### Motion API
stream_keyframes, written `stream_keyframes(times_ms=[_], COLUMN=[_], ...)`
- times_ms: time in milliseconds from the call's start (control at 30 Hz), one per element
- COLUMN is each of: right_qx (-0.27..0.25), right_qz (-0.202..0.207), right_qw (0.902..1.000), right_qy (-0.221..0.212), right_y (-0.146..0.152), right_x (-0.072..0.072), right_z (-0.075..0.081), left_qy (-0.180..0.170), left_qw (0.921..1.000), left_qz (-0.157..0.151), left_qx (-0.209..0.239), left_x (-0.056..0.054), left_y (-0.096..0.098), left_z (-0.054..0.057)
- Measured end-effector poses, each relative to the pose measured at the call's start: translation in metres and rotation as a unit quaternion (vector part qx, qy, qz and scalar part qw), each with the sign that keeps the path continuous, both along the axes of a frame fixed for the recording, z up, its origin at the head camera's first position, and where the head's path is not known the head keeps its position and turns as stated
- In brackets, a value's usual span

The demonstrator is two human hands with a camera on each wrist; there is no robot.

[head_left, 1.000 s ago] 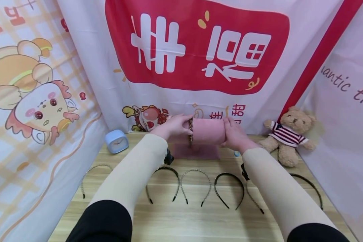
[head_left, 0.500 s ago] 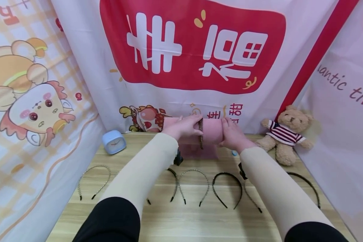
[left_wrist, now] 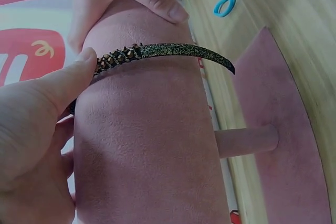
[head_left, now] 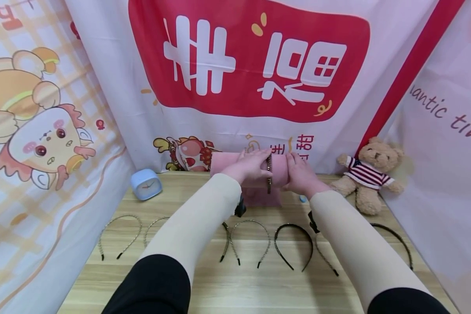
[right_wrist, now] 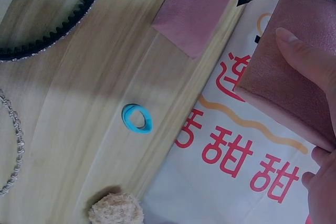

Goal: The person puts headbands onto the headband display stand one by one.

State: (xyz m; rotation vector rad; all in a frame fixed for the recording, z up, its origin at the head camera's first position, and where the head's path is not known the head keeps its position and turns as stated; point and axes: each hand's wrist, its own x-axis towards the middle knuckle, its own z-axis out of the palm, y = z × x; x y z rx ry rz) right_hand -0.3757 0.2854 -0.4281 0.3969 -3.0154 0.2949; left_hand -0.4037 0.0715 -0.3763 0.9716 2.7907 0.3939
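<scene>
A pink display stand with a padded horizontal roll (left_wrist: 147,129) on a short post and flat base (left_wrist: 283,129) stands at the back of the table. Around the roll sits a dark headband (left_wrist: 168,51) set with bronze-coloured beads, near the roll's right end. My left hand (head_left: 249,168) has thumb and fingers at this headband and pinches it against the roll; some fingertips are hidden behind. The right hand (head_left: 304,176) grips the roll's right end, its thumb (right_wrist: 302,59) on the front face and its other fingers around the end and back.
Several headbands lie in a row nearer me, among them a black one (head_left: 294,226) and a silvery one (head_left: 251,221). A blue hair tie (right_wrist: 148,125) lies by the stand. At back left is a blue clock (head_left: 147,185); a teddy bear (head_left: 369,176) sits at back right.
My left hand and the headband have moved right along the roll, towards its right end. The right hand stays on that end. The view has turned slightly.
</scene>
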Motion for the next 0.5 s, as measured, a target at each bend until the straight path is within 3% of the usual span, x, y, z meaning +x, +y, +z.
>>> stream_keyframes(times_ms=[267,500], right_qx=[-0.009,-0.022], right_qz=[0.001,0.0], right_qw=[0.9999,0.9997], right_qy=[-0.006,-0.007], right_y=[-0.005,-0.002], right_x=[0.001,0.002], right_z=[0.002,0.003], left_qy=[0.006,0.034], left_qw=[0.9994,0.9967], left_qz=[-0.006,0.013], left_qx=[0.035,0.073], left_x=[0.002,-0.001], left_y=[-0.02,-0.058], left_z=[-0.003,-0.005])
